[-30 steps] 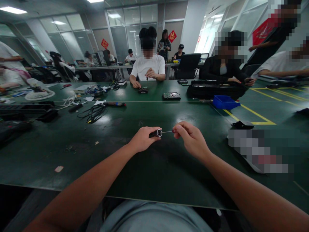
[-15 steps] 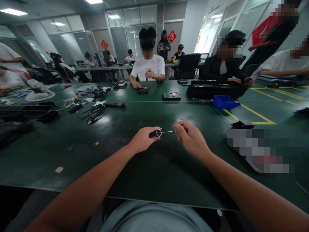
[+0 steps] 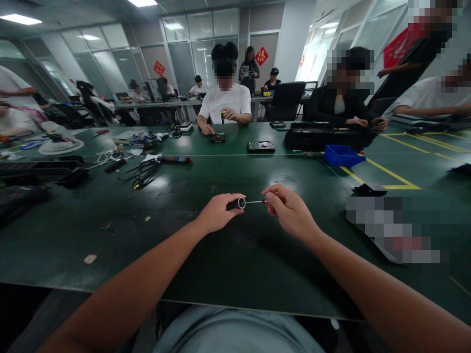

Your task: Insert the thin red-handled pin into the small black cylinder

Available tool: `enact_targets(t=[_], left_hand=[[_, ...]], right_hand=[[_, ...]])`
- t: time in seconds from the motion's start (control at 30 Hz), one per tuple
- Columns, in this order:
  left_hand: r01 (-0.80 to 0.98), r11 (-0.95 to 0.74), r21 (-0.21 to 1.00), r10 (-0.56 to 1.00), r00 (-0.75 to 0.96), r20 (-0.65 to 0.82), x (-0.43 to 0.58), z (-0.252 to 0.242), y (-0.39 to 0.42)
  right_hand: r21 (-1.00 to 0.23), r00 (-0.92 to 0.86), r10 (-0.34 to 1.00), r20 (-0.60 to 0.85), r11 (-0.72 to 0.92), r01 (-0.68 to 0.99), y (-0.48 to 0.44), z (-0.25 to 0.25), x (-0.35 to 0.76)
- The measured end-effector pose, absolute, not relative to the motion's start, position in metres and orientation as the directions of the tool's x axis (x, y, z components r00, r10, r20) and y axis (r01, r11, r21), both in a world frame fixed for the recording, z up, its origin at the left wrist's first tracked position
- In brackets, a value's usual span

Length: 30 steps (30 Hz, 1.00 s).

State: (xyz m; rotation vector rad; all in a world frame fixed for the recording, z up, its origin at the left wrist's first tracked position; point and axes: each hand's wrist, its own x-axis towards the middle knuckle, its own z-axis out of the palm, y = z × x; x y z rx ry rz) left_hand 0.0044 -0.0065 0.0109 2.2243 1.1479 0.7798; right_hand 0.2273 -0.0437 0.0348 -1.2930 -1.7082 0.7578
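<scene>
My left hand (image 3: 218,212) is closed round a small black cylinder (image 3: 235,203) whose ringed, silvery open end faces me. In my right hand (image 3: 289,208), thumb and fingers pinch the red handle of a thin screwdriver (image 3: 264,201). Its metal shaft points left and its tip meets the rim of the cylinder; whether it goes inside I cannot tell. Both hands are held above the green table (image 3: 221,264), a short way apart.
Further back lie a hard drive (image 3: 261,146), a blue tray (image 3: 342,155), a long black casing (image 3: 327,136), a black cable (image 3: 144,174) and a pen-like tool (image 3: 174,159). Across the table a person in white (image 3: 225,100) works on a small part.
My right hand and the screwdriver have shifted very slightly left, toward the cylinder. My left hand has barely moved.
</scene>
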Motion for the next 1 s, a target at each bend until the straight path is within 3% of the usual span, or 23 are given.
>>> enact_targets(t=[0.2, 0.4, 0.63, 1.0], left_hand=[[0.536, -0.506, 0.676, 0.844, 0.467, 0.262, 0.0035, 0.0094, -0.0059], [0.544, -0.510, 0.667, 0.843, 0.469, 0.262, 0.0042, 0.0095, -0.0055], [0.533, -0.510, 0.675, 0.842, 0.470, 0.265, 0.0033, 0.0083, -0.0045], [0.558, -0.512, 0.654, 0.840, 0.486, 0.243, 0.0049, 0.0125, -0.0071]], right_hand=[[-0.818, -0.119, 0.953, 0.279, 0.301, 0.490, -0.0457, 0.0355, 0.2272], [-0.851, -0.100, 0.977, 0.186, 0.212, 0.481, -0.0445, 0.0374, 0.2261], [-0.837, -0.076, 0.964, 0.254, 0.259, 0.482, -0.0418, 0.0307, 0.2255], [-0.891, -0.103, 0.970, 0.222, 0.245, 0.383, -0.0418, 0.0324, 0.2276]])
